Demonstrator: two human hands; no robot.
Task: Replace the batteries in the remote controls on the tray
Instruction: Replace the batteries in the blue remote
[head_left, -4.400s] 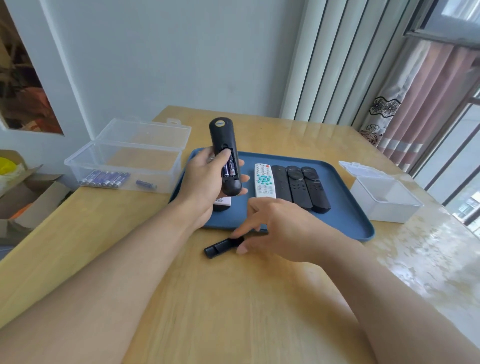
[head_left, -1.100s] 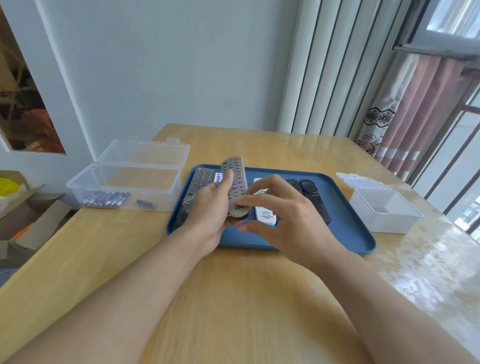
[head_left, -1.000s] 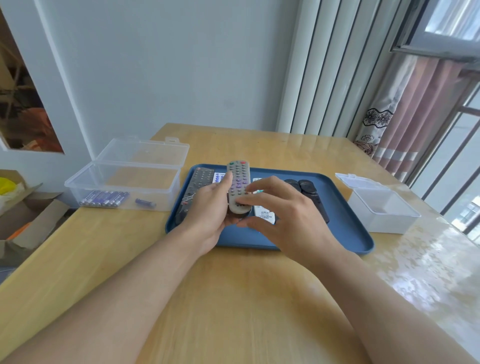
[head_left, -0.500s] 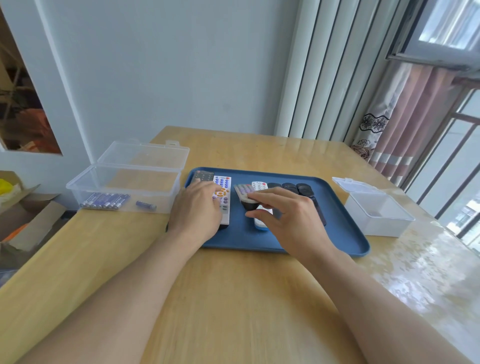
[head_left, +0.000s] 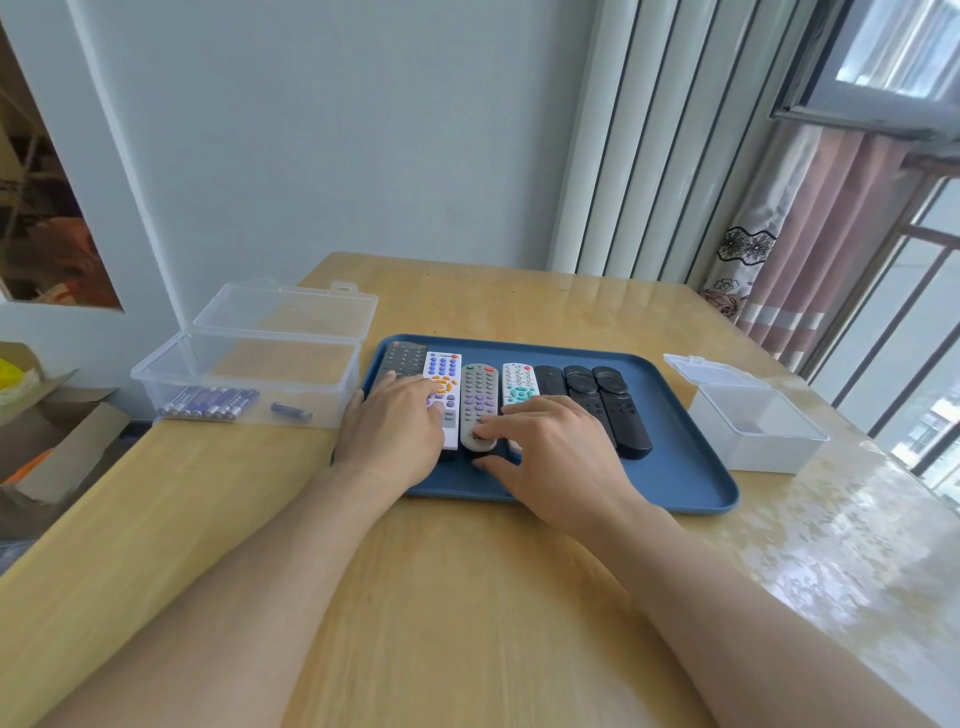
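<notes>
A blue tray (head_left: 675, 478) holds a row of several remotes lying face up: a dark one (head_left: 402, 358) at the left, a white one (head_left: 444, 374), a grey one (head_left: 478, 395), a small white one (head_left: 518, 382) and three black ones (head_left: 602, 395). My left hand (head_left: 392, 434) rests flat on the near ends of the dark and white remotes. My right hand (head_left: 553, 454) lies on the tray with its fingertips touching the near end of the grey remote. Neither hand grips anything.
A clear open box (head_left: 249, 374) left of the tray holds several purple batteries (head_left: 210, 402). A small white open box (head_left: 753, 426) stands right of the tray. Cardboard boxes (head_left: 52, 441) sit beyond the table's left edge. The wooden table (head_left: 467, 597) stretches toward me.
The grey remote I held up in both hands has been laid down on the tray between the two white remotes. Both hands now rest on the row.
</notes>
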